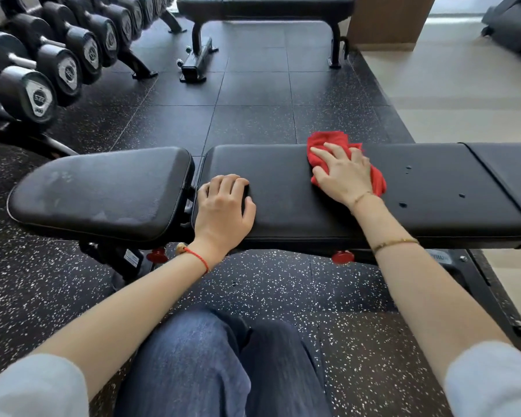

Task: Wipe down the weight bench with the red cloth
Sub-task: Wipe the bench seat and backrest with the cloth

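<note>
A black padded weight bench (433, 188) runs across the view in front of me, with a separate seat pad (103, 191) at its left end. A crumpled red cloth (328, 142) lies on the long pad near its far edge. My right hand (343, 176) presses flat on top of the cloth, fingers spread. On the left end of the long pad rests my left hand (223, 206), fingers curled, nothing in it. A few water drops (402, 204) sit on the pad to the right of the cloth.
A rack of black dumbbells (57, 61) stands at the far left. A second bench (265, 13) stands across the speckled rubber floor (253, 109). Pale flooring lies at the right. My knees in blue jeans (223, 365) are below the bench.
</note>
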### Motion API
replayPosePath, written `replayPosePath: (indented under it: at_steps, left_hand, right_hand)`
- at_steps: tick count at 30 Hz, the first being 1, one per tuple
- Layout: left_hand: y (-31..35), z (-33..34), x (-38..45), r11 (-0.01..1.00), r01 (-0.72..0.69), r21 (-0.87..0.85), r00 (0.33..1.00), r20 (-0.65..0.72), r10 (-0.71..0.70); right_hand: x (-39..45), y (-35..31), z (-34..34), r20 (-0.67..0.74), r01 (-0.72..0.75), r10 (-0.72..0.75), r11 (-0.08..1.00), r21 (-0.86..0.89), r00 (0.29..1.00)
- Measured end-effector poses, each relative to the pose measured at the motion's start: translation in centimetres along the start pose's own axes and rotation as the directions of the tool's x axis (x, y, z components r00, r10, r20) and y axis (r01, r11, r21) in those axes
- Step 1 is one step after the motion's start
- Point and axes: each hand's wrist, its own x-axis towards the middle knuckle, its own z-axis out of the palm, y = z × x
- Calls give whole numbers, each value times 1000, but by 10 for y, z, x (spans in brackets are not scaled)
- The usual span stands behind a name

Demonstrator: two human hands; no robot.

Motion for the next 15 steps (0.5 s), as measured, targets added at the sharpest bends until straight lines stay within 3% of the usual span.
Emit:
replayPosePath:
  at_steps: [5,9,12,15]
  left_hand:
    - [1,0,-1,1000,6,-5,1000,-17,-6]
    - [0,-1,-6,1000,8,-20,1000,-14,-9]
    - [1,-2,-4,999,2,-45,1000,-29,-3]
    - [-1,-2,-2,998,9,-66,999,-35,-12]
  right_hand:
    - [-22,-48,11,16,214,-214,977,18,977]
    - [-66,-32,9,1,325,-326,944,56,946]
    - [-76,-6,2,-49,306,-304,950,54,951]
    - [-53,4,1,-61,150,-149,988,21,987]
